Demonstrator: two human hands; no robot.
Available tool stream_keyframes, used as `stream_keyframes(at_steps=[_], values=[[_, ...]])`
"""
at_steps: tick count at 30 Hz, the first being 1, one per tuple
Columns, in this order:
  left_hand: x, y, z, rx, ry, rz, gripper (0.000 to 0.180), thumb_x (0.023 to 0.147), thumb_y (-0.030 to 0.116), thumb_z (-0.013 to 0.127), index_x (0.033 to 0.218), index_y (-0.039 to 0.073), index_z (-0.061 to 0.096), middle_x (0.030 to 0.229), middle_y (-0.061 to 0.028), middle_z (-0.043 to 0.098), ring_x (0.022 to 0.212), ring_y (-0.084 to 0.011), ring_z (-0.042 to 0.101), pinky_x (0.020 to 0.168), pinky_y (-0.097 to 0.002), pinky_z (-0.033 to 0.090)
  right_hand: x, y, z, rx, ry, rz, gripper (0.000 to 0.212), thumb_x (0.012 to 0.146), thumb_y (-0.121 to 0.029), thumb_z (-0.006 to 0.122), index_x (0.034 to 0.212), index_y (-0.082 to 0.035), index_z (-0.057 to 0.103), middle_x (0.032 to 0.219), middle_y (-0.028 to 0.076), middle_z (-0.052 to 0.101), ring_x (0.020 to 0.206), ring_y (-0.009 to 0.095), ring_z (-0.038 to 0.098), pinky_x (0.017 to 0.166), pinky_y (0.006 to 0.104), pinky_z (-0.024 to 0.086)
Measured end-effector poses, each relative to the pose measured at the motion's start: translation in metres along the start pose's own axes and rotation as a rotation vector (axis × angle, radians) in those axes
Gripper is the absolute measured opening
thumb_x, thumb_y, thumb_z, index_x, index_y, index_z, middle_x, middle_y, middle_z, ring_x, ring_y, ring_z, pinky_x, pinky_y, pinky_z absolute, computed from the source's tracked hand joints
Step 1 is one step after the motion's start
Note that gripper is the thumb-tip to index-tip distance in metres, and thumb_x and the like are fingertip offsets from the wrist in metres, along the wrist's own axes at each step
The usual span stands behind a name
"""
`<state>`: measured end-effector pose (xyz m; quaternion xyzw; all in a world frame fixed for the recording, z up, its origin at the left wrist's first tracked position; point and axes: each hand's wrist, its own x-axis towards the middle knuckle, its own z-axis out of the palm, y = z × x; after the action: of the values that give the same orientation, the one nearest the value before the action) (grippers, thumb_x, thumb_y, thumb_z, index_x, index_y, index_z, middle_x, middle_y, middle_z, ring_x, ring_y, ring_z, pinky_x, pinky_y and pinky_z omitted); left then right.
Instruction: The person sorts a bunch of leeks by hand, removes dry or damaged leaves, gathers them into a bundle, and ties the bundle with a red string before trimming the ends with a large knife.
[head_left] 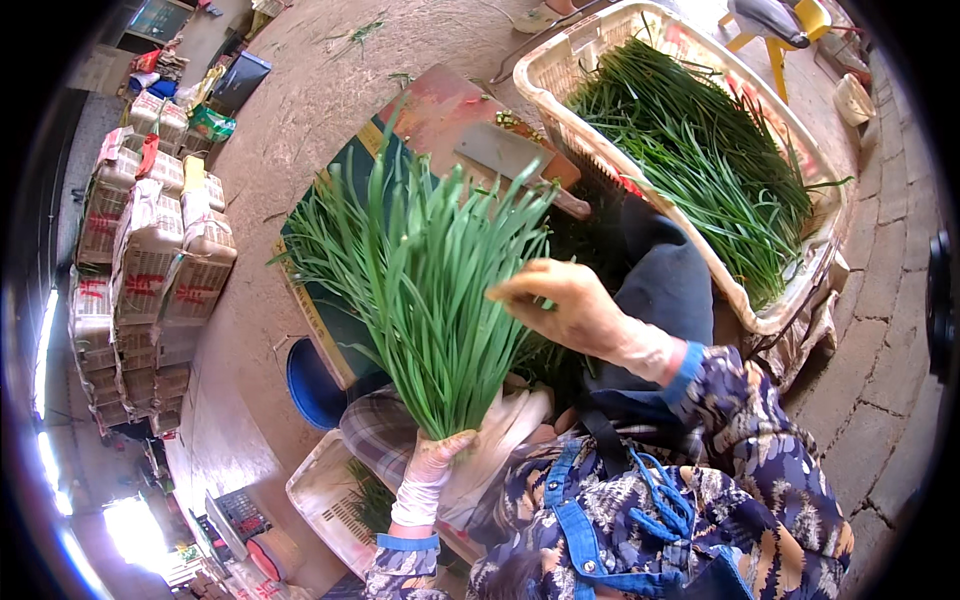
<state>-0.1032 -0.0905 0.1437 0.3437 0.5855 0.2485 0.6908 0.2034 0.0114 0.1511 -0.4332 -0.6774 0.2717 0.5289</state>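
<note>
A large bunch of garlic chives [430, 270] fans upward and away from me, its long flat green leaves spread at the top. My left hand [440, 455], in a thin pale glove, is closed round the bunch's narrow lower end. Beside the leaves on the right is my right hand [575, 310], gloved too, with its fingers curled together. A bit of green shows at those fingers, but what they hold is too small to make out. Behind the bunch, a cleaver [500, 150] rests on a worn reddish board [440, 105]. More chives [330, 240] lie on the dark green board at left.
A cream plastic crate [540, 75] heaped with chives stands at far right. A blue bucket [312, 385] and another pale crate [325, 490] are at lower left. Stacked bundled cartons [150, 250] stand further left. A yellow chair [780, 60] is at the back right.
</note>
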Motion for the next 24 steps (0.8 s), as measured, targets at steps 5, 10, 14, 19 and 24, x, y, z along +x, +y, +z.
stream_keyframes(at_steps=[5, 10, 14, 19, 24], values=[[-0.005, -0.009, 0.012, 0.168, 0.010, 0.110, 0.035, 0.076, 0.008, 0.080, 0.105, 0.003, 0.063, 0.086, -0.0043, 0.067, 0.072, -0.0128, 0.064, 0.065, -0.0261, 0.052, 0.068, 0.001, 0.007, 0.290, -0.286, 0.589, 0.027, 0.091, -0.024, 0.066, 0.104, 0.000, 0.068, 0.071, 0.007, 0.064, 0.061, 0.013, 0.059, 0.058, 0.0297, 0.050], [-0.005, -0.006, 0.030, 0.190, -0.011, 0.170, 0.034, 0.076, 0.007, 0.079, 0.105, 0.002, 0.062, 0.085, -0.0061, 0.069, 0.071, -0.0125, 0.065, 0.061, -0.0249, 0.051, 0.051, 0.028, 0.014, 0.297, -0.226, 0.563, 0.028, 0.094, -0.027, 0.063, 0.098, 0.000, 0.066, 0.069, 0.004, 0.062, 0.059, 0.011, 0.055, 0.054, 0.0272, 0.046], [-0.014, 0.002, 0.033, 0.059, -0.040, -0.020, 0.033, 0.077, 0.006, 0.077, 0.106, 0.001, 0.063, 0.087, -0.0086, 0.069, 0.070, -0.0141, 0.066, 0.061, -0.0258, 0.052, 0.027, 0.060, 0.013, 0.881, 0.333, 0.721, 0.019, 0.095, -0.026, 0.061, 0.091, -0.007, 0.062, 0.070, -0.004, 0.055, 0.058, 0.007, 0.049, 0.050, 0.0217, 0.040], [-0.026, 0.001, 0.021, 0.040, 0.000, 0.007, 0.030, 0.079, 0.005, 0.074, 0.107, 0.001, 0.063, 0.088, -0.0099, 0.070, 0.071, -0.0153, 0.067, 0.061, -0.0259, 0.053, -0.002, 0.070, -0.045, 0.985, 0.359, 0.662, 0.035, 0.096, -0.036, 0.058, 0.073, -0.011, 0.053, 0.059, -0.005, 0.045, 0.045, 0.006, 0.033, 0.044, 0.0227, 0.028], [-0.036, 0.008, 0.005, 0.043, 0.034, -0.018, 0.028, 0.078, 0.004, 0.073, 0.105, 0.001, 0.064, 0.089, -0.0097, 0.070, 0.072, -0.0164, 0.067, 0.061, -0.0259, 0.053, -0.049, 0.029, -0.074, 0.354, -0.533, 0.657, 0.023, 0.091, -0.025, 0.063, 0.104, -0.008, 0.071, 0.064, 0.000, 0.058, 0.052, 0.008, 0.049, 0.049, 0.0252, 0.042]])
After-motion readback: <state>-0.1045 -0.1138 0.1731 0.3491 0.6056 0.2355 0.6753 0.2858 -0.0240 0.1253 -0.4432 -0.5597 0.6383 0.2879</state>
